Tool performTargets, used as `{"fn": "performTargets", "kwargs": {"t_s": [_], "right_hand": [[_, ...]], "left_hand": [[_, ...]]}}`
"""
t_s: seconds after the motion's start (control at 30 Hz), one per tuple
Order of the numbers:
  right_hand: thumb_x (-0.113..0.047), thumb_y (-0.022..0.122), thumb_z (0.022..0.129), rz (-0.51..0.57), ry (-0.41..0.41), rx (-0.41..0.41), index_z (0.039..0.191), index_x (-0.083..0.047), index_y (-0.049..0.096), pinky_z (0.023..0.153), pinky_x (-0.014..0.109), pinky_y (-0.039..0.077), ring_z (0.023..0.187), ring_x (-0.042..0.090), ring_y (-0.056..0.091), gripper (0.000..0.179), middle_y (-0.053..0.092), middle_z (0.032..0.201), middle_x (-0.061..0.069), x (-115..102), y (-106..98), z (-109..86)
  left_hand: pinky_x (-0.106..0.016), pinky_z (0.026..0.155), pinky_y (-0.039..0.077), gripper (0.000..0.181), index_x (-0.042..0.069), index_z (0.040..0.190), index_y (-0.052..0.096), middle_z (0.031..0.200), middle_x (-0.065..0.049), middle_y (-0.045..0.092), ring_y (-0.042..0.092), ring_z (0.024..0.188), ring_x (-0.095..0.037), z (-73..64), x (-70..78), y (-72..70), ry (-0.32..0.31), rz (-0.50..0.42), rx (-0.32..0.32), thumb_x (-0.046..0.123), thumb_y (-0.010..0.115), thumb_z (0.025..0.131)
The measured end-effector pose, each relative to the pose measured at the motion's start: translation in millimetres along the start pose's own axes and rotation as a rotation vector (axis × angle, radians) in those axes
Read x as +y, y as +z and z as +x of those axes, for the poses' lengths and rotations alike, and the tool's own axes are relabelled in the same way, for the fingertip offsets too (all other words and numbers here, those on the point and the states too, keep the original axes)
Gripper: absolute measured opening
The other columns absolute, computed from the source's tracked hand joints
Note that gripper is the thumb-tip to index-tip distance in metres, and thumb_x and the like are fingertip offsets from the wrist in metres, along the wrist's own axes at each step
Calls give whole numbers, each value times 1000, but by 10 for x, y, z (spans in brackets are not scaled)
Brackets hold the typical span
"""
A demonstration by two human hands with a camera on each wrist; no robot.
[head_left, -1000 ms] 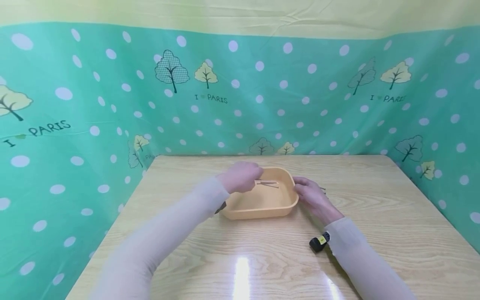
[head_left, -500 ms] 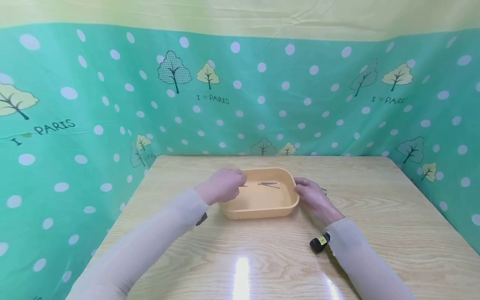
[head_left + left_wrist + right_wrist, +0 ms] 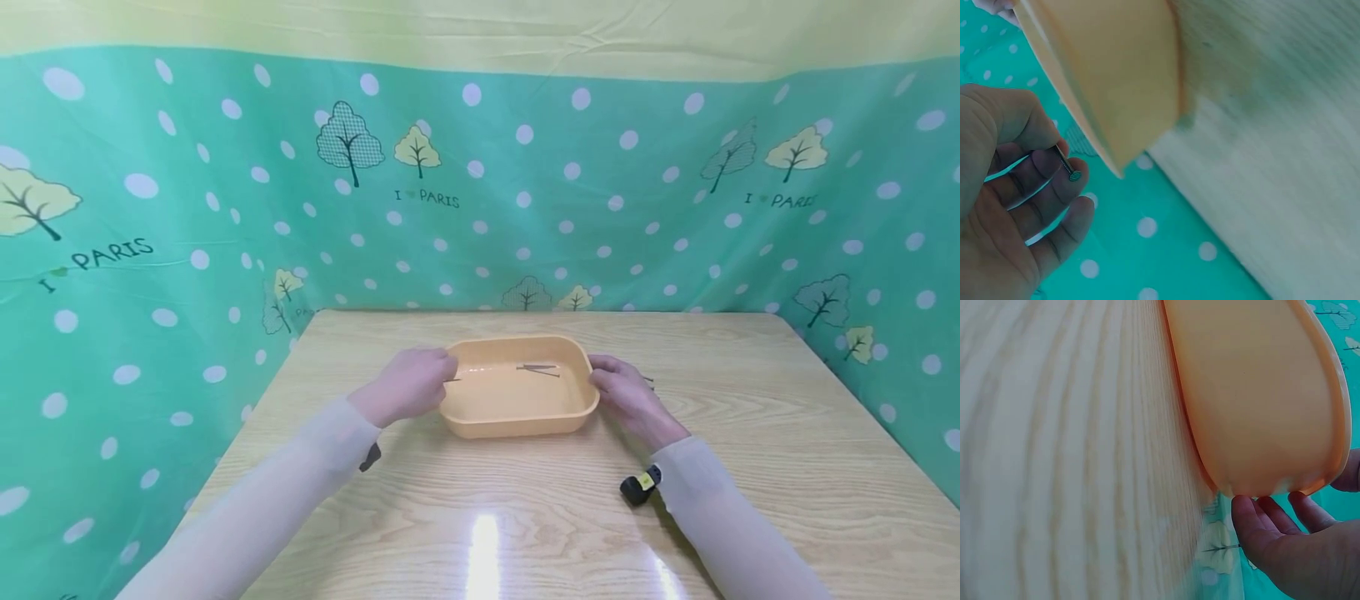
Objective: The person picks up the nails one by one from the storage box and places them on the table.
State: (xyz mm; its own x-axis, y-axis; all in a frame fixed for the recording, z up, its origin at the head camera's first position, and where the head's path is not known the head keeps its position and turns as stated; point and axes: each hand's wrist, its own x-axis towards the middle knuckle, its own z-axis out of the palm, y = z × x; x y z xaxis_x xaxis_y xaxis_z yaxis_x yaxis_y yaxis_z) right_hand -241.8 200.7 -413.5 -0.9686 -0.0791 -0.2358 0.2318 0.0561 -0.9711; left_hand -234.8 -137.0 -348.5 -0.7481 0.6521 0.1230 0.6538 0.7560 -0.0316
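A metal nail (image 3: pixel 1068 165) is pinched between the thumb and fingers of my left hand (image 3: pixel 408 385). Its flat head shows in the left wrist view, and a bit of its shank pokes out to the right of the hand in the head view. This hand is at the left end of a shallow orange tray (image 3: pixel 517 427), by the rim. At the opposite end, my right hand (image 3: pixel 630 398) holds the tray, fingertips against its end wall (image 3: pixel 1260 469) and one digit at the rim. Several nails (image 3: pixel 538 369) lie together inside the tray, toward its back right.
Beyond the right hand, ends of more nails (image 3: pixel 649 383) show on the wooden table (image 3: pixel 750 433), mostly hidden by that hand. A green dotted curtain (image 3: pixel 517 200) hangs behind the table and along both sides.
My left hand has moved left from over the tray's middle to its left end, with the nail in its fingers. The right hand and the tray have stayed in place.
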Motion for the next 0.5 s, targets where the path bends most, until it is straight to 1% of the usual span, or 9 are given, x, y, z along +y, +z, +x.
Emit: {"fn": "performTargets", "kwargs": {"t_s": [0.17,0.33,0.5], "right_hand": [[-5,43,92,-5,-1,-6,145,2,33,104,42,41,126,35,47,54,39,144,22,-1,1,-11],[-6,45,91,-12,2,1,144,1,35,104,40,42,125,33,48,54,40,143,19,-3,12,-14],[-5,45,90,-2,-2,5,144,1,35,103,40,42,124,33,48,55,40,143,20,-5,21,-22]], "left_hand": [[-28,57,47,16,10,87,65,78,2,56,53,65,-14,-105,-120,83,-43,-31,13,-2,60,76],[-29,60,50,19,10,89,65,79,3,57,56,68,-14,-178,-233,147,-90,-60,-5,-1,62,75],[-31,64,52,19,8,90,65,81,0,59,59,73,-18,-222,-336,218,-105,-34,-14,-2,62,74]]}}
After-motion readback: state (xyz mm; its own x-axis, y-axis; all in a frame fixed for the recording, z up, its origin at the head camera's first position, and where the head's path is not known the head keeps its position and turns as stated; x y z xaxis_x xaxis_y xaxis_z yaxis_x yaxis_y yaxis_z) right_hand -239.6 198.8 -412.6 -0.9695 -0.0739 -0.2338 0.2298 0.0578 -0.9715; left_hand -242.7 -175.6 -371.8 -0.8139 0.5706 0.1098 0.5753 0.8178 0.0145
